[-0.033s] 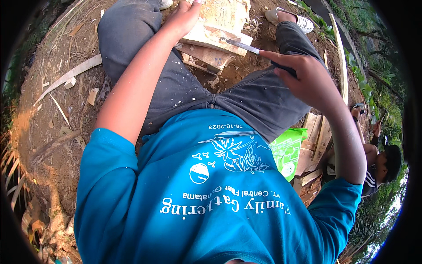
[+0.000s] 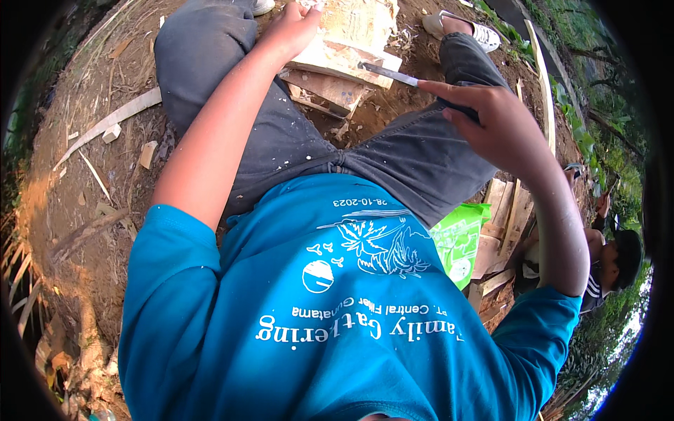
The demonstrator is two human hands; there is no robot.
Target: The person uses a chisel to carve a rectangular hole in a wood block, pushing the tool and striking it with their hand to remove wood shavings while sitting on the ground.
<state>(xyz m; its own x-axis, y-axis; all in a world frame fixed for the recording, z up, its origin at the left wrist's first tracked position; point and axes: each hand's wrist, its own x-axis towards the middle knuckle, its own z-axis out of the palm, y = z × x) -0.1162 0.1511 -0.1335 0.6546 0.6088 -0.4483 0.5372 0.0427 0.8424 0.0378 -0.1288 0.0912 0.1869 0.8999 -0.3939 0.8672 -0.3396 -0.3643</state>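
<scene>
Our right hand (image 2: 484,119) grasps a knife (image 2: 393,73), its dark handle (image 2: 461,110) partly hidden, the blade's tip over pale wood (image 2: 359,24) between our legs (image 2: 421,144), cropped by the view's upper edge. Our left hand (image 2: 295,29) curls beside that edge; we cannot tell what, if anything, it grips.

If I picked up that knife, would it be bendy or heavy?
The knife probably won't bend easily, because its blade looks straight and metallic. It's likely fairly light, since it's thin and the right hand holds it alone. It might slide rather than roll, being long and narrow.
</scene>
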